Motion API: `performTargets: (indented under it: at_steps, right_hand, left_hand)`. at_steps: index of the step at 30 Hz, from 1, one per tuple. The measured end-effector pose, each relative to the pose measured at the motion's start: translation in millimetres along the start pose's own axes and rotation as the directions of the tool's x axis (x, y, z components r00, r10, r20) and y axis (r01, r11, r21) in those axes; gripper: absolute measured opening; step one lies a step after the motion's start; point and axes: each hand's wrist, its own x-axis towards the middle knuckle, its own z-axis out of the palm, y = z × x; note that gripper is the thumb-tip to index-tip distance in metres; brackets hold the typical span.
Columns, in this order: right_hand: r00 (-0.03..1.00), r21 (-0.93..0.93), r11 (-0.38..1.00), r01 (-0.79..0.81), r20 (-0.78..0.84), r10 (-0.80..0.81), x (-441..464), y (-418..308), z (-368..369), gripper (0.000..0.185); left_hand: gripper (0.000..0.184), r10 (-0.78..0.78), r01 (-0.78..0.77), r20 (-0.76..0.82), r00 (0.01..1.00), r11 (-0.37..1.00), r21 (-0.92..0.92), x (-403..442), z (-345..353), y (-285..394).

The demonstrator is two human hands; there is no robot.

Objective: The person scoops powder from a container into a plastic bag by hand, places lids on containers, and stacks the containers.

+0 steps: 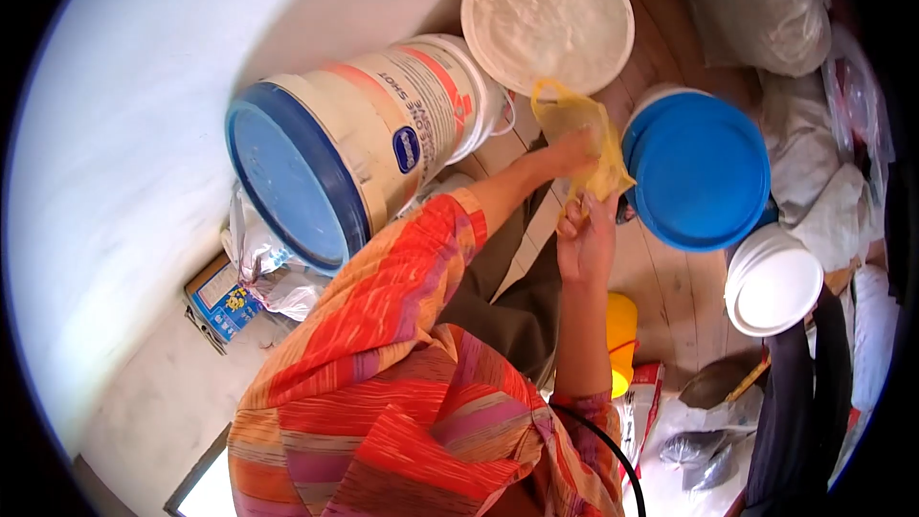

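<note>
A thin yellow plastic bag (605, 139) hangs crumpled between my two hands, over the tiled floor. My left hand (574, 153) is closed on its side, with part of the fingers hidden by the film. Just below, my right hand (586, 230) pinches the bag's lower end with bent fingers. What the bag contains, if anything, I cannot make out. Close by on the right stands a bucket with a blue lid (699, 172). Above the bag is a round, whitish bucket top (548, 19).
A large beige bucket (383, 124) with a blue lid leans along the white wall at left. Below it are knotted plastic bags (287, 289) and a blue box (222, 299). A white tub (775, 282), a yellow container (622, 340) and filled sacks (761, 10) stand at right.
</note>
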Motion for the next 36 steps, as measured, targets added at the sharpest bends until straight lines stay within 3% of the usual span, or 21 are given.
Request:
performTargets:
  at_steps: [1,2,3,4,5,6,7,8,9,10,12,14,16,20,22,24,26,27,29,33,36]
  right_hand:
    - [1.000,-0.025,1.000,0.002,0.006,-0.002,0.1,-0.7,1.4,0.049]
    - [1.000,-0.050,0.999,0.006,0.011,-0.006,0.3,-1.1,3.7,0.048]
    - [1.000,-0.071,0.997,0.007,-0.010,-0.008,-0.4,-2.1,8.7,0.046]
    - [1.000,-0.073,0.997,0.010,0.000,-0.010,0.6,-2.3,10.8,0.046]
    - [1.000,-0.074,0.997,0.006,-0.023,-0.007,1.1,-2.1,11.8,0.045]
    - [0.999,-0.074,0.997,0.000,-0.048,-0.004,1.6,-2.3,12.6,0.044]
    - [0.999,-0.077,0.997,0.000,-0.045,-0.004,2.9,-3.3,13.8,0.044]
    - [0.998,-0.073,0.997,-0.002,-0.057,-0.002,4.0,-3.7,14.8,0.044]
    - [0.998,-0.069,0.998,-0.006,-0.069,0.001,4.5,-4.0,15.0,0.043]
    - [0.997,-0.069,0.998,-0.007,-0.071,0.002,4.8,-4.3,15.0,0.043]
    - [0.998,-0.073,0.997,-0.007,-0.064,0.002,6.4,-4.5,14.5,0.045]
    - [0.998,-0.079,0.997,-0.012,-0.064,0.007,8.1,-4.1,15.5,0.045]
    - [0.998,-0.085,0.996,-0.013,-0.062,0.007,10.6,-5.2,16.0,0.046]
    - [0.995,-0.100,0.995,-0.030,-0.099,0.020,12.8,-6.6,19.2,0.044]
    - [0.992,-0.087,0.996,-0.038,-0.120,0.027,15.1,-6.4,18.8,0.043]
    - [0.994,-0.072,0.997,-0.035,-0.103,0.027,19.6,-5.1,16.3,0.042]
    - [0.993,-0.076,0.996,-0.044,-0.109,0.036,23.4,-6.4,19.6,0.042]
    - [0.992,-0.080,0.995,-0.054,-0.114,0.045,24.7,-6.8,21.0,0.042]
    - [0.994,-0.087,0.995,-0.058,-0.098,0.049,27.8,-6.3,19.7,0.044]
    - [0.996,-0.081,0.994,-0.069,-0.067,0.063,32.4,-3.6,20.4,0.046]
    - [0.993,-0.076,0.993,-0.085,-0.086,0.079,34.1,-2.1,21.6,0.046]
  left_hand:
    - [0.025,-0.152,0.151,0.050,0.987,0.988,0.022,2.6,-9.1,8.0]
    - [0.025,-0.147,0.145,0.038,0.988,0.989,0.032,7.7,-19.8,13.5]
    - [0.026,-0.369,0.359,0.173,0.913,0.929,0.086,20.7,-44.2,36.0]
    - [0.027,-0.569,0.546,0.289,0.770,0.822,0.163,30.8,-59.4,47.6]
    - [0.027,-0.567,0.544,0.284,0.773,0.823,0.162,28.3,-54.4,34.4]
    - [0.023,-0.325,0.307,0.172,0.930,0.944,0.124,19.7,-42.7,13.6]
    - [0.020,-0.049,0.043,0.052,0.997,0.992,0.118,20.7,-45.0,12.1]
    - [0.020,-0.049,0.042,0.051,0.998,0.992,0.118,26.6,-49.7,6.7]
    - [0.018,-0.267,0.267,0.003,0.964,0.961,0.069,41.0,-74.1,18.4]
    - [0.017,-0.476,0.476,-0.031,0.879,0.879,0.012,52.6,-96.7,23.7]
    - [0.015,-0.732,0.580,-0.208,0.649,0.652,-0.488,76.9,-131.4,2.1]
    - [0.017,-0.816,0.315,-0.384,0.433,0.536,-0.783,100.6,-146.7,-33.1]
    - [0.017,-0.778,0.305,-0.538,0.325,0.625,-0.719,121.6,-152.5,-90.3]
    - [0.019,-0.620,0.315,-0.712,0.330,0.783,-0.536,160.9,-164.3,-139.7]
    - [0.022,-0.610,0.486,-0.692,0.385,0.772,-0.409,181.5,-175.6,-120.0]
    - [0.025,-0.683,0.553,-0.632,0.365,0.705,-0.443,191.9,-174.5,-136.0]
    - [0.029,-0.685,0.404,-0.682,0.255,0.716,-0.569,200.2,-166.8,-137.3]
    - [0.029,-0.687,0.405,-0.681,0.254,0.715,-0.570,204.3,-162.1,-144.5]
    - [0.036,-0.727,0.420,-0.674,0.132,0.657,-0.626,210.5,-155.4,-159.6]
    - [0.036,-0.761,0.347,-0.633,0.138,0.636,-0.689,216.9,-163.1,-110.0]
    - [0.032,-0.644,0.288,-0.742,0.188,0.758,-0.585,226.4,-161.5,-108.3]
